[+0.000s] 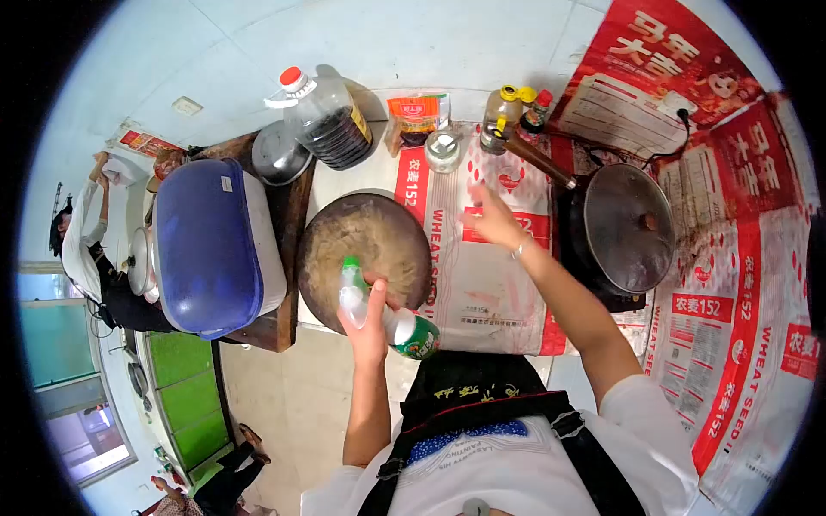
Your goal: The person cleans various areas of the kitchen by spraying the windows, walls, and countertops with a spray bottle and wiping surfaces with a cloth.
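Observation:
Wrapped round the neck of a spray bottle (416,337) is my left hand (368,325). The bottle is white and green, and its green nozzle points over a round, worn wooden board (327,267). My right hand (496,218) holds nothing, its fingers apart above the red and white sheet (482,279) that covers the counter. Near that hand stand a small glass jar (443,152) and a yellow-capped bottle (501,119).
A lidded pan (628,228) sits at the right, its handle reaching left. Left of the board are a blue-lidded bin (206,249) and a large jug of dark liquid (331,129). A person (82,232) is at the far left, another (224,486) at the lower left.

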A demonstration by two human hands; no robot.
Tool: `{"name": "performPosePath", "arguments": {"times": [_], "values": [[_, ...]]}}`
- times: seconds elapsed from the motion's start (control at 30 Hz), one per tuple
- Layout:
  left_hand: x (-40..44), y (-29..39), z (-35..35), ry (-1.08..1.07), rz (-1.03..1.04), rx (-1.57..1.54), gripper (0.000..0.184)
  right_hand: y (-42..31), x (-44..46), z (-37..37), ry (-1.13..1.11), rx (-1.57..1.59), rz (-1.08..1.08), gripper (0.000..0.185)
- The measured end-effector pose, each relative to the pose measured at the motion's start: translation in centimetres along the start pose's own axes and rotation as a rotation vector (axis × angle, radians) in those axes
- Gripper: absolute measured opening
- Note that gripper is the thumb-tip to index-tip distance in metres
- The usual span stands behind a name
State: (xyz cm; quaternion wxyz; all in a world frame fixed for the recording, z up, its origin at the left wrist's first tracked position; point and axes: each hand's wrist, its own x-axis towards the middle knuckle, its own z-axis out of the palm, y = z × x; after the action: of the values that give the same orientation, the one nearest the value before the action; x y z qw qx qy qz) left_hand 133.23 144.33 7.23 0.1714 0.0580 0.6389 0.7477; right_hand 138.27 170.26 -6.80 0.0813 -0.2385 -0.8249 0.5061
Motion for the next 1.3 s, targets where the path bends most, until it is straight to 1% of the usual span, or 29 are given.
{"name": "performPosePath", "arguments": {"times": [0.07, 0.1, 0.13, 0.17, 0.2, 0.23, 0.27, 0.37, 0.43, 0.5, 0.57, 0.63, 0.7, 0.73, 0.77, 0.8, 0.83, 0.9, 0.93, 0.97, 1.0, 1.03, 1.07, 1.1, 1.17, 1.3], "values": [[1.6, -0.7, -1.3, -0.011, -0.032, 0.031, 0.019, -0.1, 5.6, 0.5, 0.202, -0.125, -0.047, 0.064], [2.7, -1.1, -1.9, -0.007, -0.037, 0.037, 0.019, 1.4, 8.5, 1.4, 0.214, -0.162, -0.017, 0.071], [2.9, -1.1, -1.9, -0.023, -0.037, 0.058, 0.019, 0.9, 10.2, 1.0, 0.27, -0.262, -0.031, 0.074], [3.9, -1.5, -2.7, -0.026, -0.097, 0.074, 0.018, 1.1, 11.6, 1.7, 0.286, -0.383, -0.001, 0.078], [4.7, -2.0, -3.3, -0.021, -0.115, 0.073, 0.018, 1.6, 12.9, 2.3, 0.272, -0.388, 0.012, 0.078], [5.0, -1.9, -3.4, -0.031, -0.095, 0.102, 0.018, 1.4, 14.2, 2.1, 0.305, -0.412, 0.011, 0.081], [5.8, -2.4, -4.2, -0.03, -0.13, 0.121, 0.018, 2.1, 15.0, 3.0, 0.3, -0.461, 0.046, 0.084], [7.4, -2.6, -5.2, -0.04, -0.128, 0.16, 0.018, 2.1, 17.1, 3.8, 0.331, -0.508, 0.093, 0.088], [8.6, -3.1, -6.0, -0.039, -0.149, 0.142, 0.018, 2.4, 18.1, 4.3, 0.338, -0.538, 0.109, 0.085], [9.1, -3.2, -6.3, -0.04, -0.148, 0.124, 0.018, 1.9, 18.4, 3.8, 0.451, -0.568, -0.022, 0.079], [10.0, -3.5, -7.1, -0.099, -0.122, 0.22, 0.019, 0.5, 17.8, 3.5, 0.443, -0.534, 0.012, 0.076], [10.7, -4.3, -7.4, -0.083, -0.136, 0.203, 0.02, 0.3, 16.8, 3.1, 0.434, -0.504, 0.049, 0.072], [11.4, -4.9, -7.7, -0.055, -0.137, 0.196, 0.021, 0.1, 16.4, 3.1, 0.425, -0.449, 0.032, 0.07], [11.6, -5.2, -7.8, -0.041, -0.135, 0.234, 0.022, 0.4, 16.0, 2.8, 0.432, -0.438, -0.074, 0.066], [12.3, -5.6, -7.9, -0.035, -0.127, 0.278, 0.023, 0.6, 16.2, 2.3, 0.432, -0.437, -0.073, 0.066], [12.8, -5.6, -8.0, -0.068, -0.099, 0.338, 0.024, 0.7, 16.6, 1.9, 0.397, -0.496, -0.033, 0.068], [13.0, -5.5, -8.3, -0.053, -0.1, 0.355, 0.024, 0.6, 17.0, 2.4, 0.36, -0.54, 0.004, 0.07], [13.7, -5.5, -7.5, -0.079, -0.081, 0.292, 0.027, 0.2, 17.2, 2.5, 0.355, -0.527, 0.004, 0.071], [14.1, -5.0, -7.0, -0.089, -0.027, 0.301, 0.031, -0.2, 17.7, 2.5, 0.328, -0.522, -0.012, 0.072], [14.4, -5.3, -6.9, -0.089, -0.028, 0.301, 0.031, -0.6, 17.8, 2.0, 0.303, -0.534, -0.024, 0.073], [14.6, -5.3, -7.0, -0.099, -0.027, 0.302, 0.033, -0.6, 18.3, 1.9, 0.284, -0.513, -0.127, 0.075], [14.8, -5.4, -7.1, -0.107, -0.023, 0.305, 0.034, -0.5, 18.7, 1.8, 0.283, -0.505, -0.129, 0.075], [14.8, -5.3, -7.1, -0.091, -0.071, 0.3, 0.034, -0.4, 19.0, 1.4, 0.229, -0.516, -0.07, 0.075], [14.9, -5.4, -7.3, -0.088, -0.071, 0.304, 0.034, -0.4, 19.2, 1.3, 0.173, -0.522, -0.011, 0.075], [15.6, -5.8, -7.7, -0.114, 0.104, 0.433, 0.033, -0.3, 19.0, 1.3, 0.156, -0.535, -0.025, 0.075], [16.9, -6.5, -8.2, -0.071, 0.091, 0.379, 0.033, -0.4, 18.1, 1.4, 0.082, -0.643, -0.031, 0.078]]}}
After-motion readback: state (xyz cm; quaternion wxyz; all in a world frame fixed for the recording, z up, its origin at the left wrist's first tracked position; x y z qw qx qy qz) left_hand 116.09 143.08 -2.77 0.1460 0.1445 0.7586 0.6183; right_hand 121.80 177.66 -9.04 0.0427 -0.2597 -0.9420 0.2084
